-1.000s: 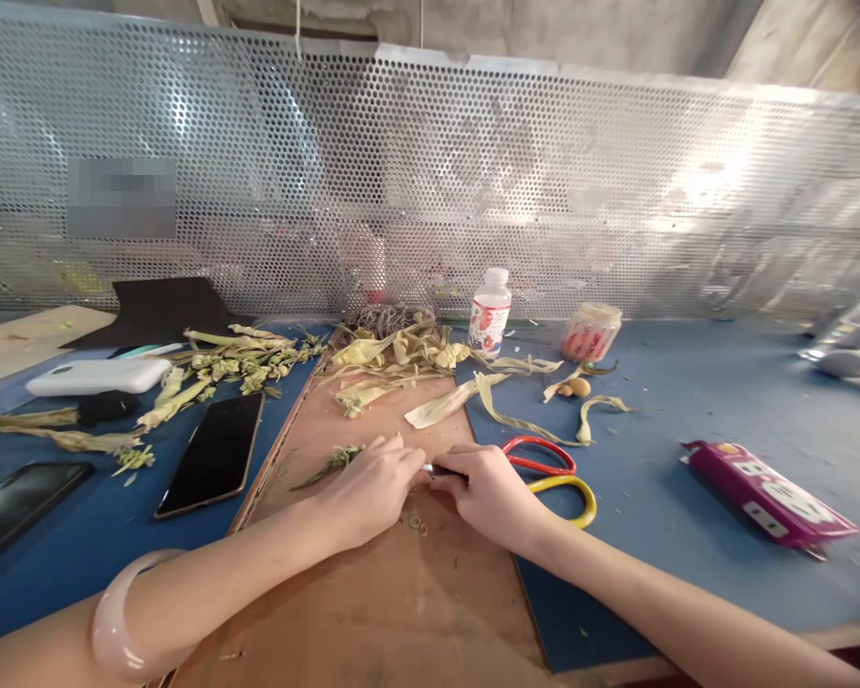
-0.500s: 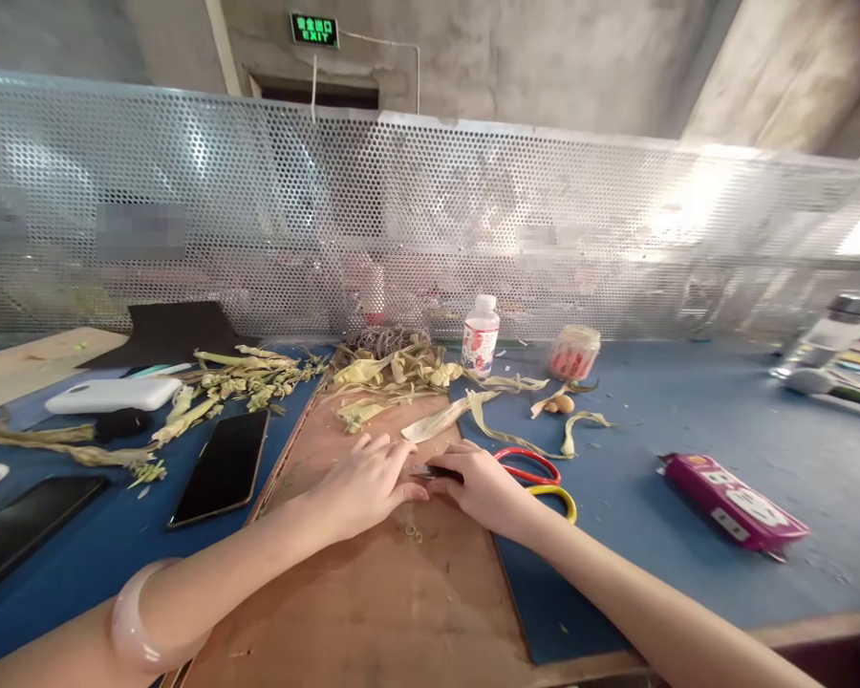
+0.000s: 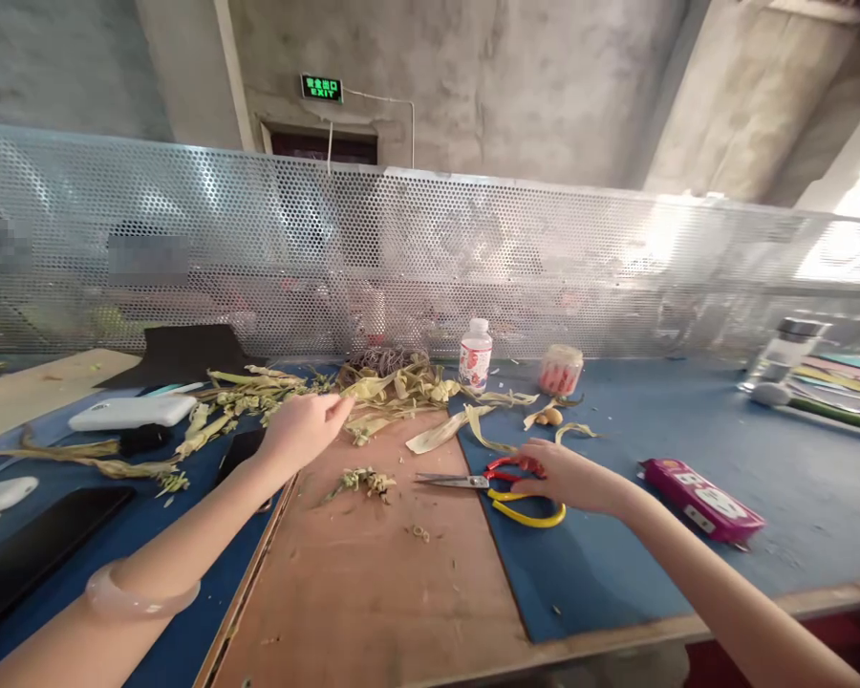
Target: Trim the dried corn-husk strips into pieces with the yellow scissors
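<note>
My left hand (image 3: 305,430) is raised over the left part of the brown board, fingers pinched together. Its fingertips overlap the near edge of a heap of dried corn husk strips (image 3: 394,387); whether they hold a strip I cannot make out. My right hand (image 3: 563,475) has its fingers closed on the red handle of the scissors (image 3: 455,481), which have one red and one yellow loop. The blades lie over the board, pointing left. Between the hands sits a small bunch of husk pieces (image 3: 364,483). A pale flat husk strip (image 3: 437,435) lies behind the blades.
Tiny rings (image 3: 419,533) lie on the brown board (image 3: 358,592). A white bottle (image 3: 476,358) and a jar (image 3: 560,371) stand behind. To the right is a purple packet (image 3: 702,500); leftward are a white device (image 3: 133,413), a black phone (image 3: 43,554) and dried stalks (image 3: 211,425).
My hands have parted. The left moved up and left toward the husk heap; the right moved right onto the scissors' handles. The small husk bunch and blades now show. The view has tilted up.
</note>
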Tool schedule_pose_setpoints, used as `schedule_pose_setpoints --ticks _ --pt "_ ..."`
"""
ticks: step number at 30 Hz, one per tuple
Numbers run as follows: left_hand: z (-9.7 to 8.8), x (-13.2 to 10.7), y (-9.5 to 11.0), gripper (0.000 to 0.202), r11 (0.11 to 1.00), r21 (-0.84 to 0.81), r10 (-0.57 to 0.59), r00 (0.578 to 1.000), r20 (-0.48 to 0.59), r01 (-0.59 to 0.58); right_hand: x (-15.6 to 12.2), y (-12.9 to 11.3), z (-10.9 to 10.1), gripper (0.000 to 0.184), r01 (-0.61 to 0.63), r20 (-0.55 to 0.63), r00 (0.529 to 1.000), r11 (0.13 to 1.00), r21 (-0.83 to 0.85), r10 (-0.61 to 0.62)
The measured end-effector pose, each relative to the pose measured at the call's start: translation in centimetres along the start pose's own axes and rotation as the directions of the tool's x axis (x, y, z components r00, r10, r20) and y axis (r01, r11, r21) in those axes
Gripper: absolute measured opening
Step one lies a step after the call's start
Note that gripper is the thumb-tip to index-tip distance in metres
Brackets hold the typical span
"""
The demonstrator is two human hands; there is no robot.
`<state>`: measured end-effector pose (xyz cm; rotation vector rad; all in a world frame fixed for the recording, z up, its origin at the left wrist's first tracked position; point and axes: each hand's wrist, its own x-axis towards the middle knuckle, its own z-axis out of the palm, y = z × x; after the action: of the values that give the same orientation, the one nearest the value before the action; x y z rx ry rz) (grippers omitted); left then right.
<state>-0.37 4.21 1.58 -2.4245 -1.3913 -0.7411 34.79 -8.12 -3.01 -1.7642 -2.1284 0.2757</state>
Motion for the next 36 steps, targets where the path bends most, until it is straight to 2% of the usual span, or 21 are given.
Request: schedule_pose_setpoints --ticks 3,6,7,9,12,14,16,20,24,28,33,36 --pt "-0.9 0.4 -1.7 0.050 0.990 0.012 -0.143 0.990 0.001 0.143 -0.6 0.6 0.0 0.033 0.068 0.088 0.994 0.998 -0.006 -0.067" --pt "-1.4 0.6 -4.1 0.056 0.959 -0.034 -0.275 0.953 0.130 0.282 -0.1 -0.1 0.1 0.029 0.166 0.113 0.980 0.986 -0.010 -0.164" --pt "-1.5 0.6 -5.0 0.057 0.944 -0.055 -0.314 0.938 0.144 0.325 0.2 -0.4 0.1 0.026 0.186 0.130 0.975 0.983 -0.012 -0.183" --pt "-1.6 0.4 -6.9 0.054 0.912 -0.086 -0.390 0.914 0.114 0.400 0.6 -0.9 0.0 0.019 0.200 0.178 0.966 0.979 -0.042 -0.189" --pt "-1.6 0.1 -9.6 0.052 0.879 -0.084 -0.467 0.883 0.043 0.469 0.7 -1.3 0.2 0.013 0.151 0.210 0.971 0.977 -0.153 -0.117" --pt "-1.3 -0.1 -11.2 0.056 0.858 -0.072 -0.511 0.860 -0.007 0.509 0.6 -1.6 0.5 0.016 0.118 0.182 0.980 0.969 -0.217 -0.079" --pt "-0.7 -0.3 -12.5 0.056 0.846 -0.059 -0.532 0.847 -0.023 0.530 0.6 -2.0 0.9 0.020 0.078 0.087 0.995 0.950 -0.303 -0.054" --pt "1.3 -0.6 -14.0 0.040 0.872 -0.031 -0.489 0.872 0.008 0.489 1.3 -3.5 1.1 0.027 -0.059 -0.151 0.989 0.890 -0.452 -0.011" --pt "3.2 -0.9 -14.3 0.032 0.946 -0.028 -0.320 0.944 0.080 0.323 3.6 -5.1 0.9 0.037 -0.139 -0.353 0.936 0.931 -0.338 0.012" --pt "4.2 -1.0 -14.3 0.026 0.986 -0.043 -0.156 0.979 0.128 0.163 6.9 -6.8 1.6 0.037 -0.068 -0.477 0.876 0.962 -0.264 -0.069" --pt "4.5 -1.2 -14.3 0.013 0.996 -0.030 -0.080 0.990 0.117 0.084 9.7 -7.4 4.6 0.034 0.027 -0.572 0.808 0.979 -0.204 -0.141" --pt "4.1 -1.1 -13.7 0.011 0.998 -0.022 -0.053 0.996 0.078 0.055 9.7 -6.6 6.6 0.033 0.120 -0.535 0.818 0.973 -0.196 -0.209"
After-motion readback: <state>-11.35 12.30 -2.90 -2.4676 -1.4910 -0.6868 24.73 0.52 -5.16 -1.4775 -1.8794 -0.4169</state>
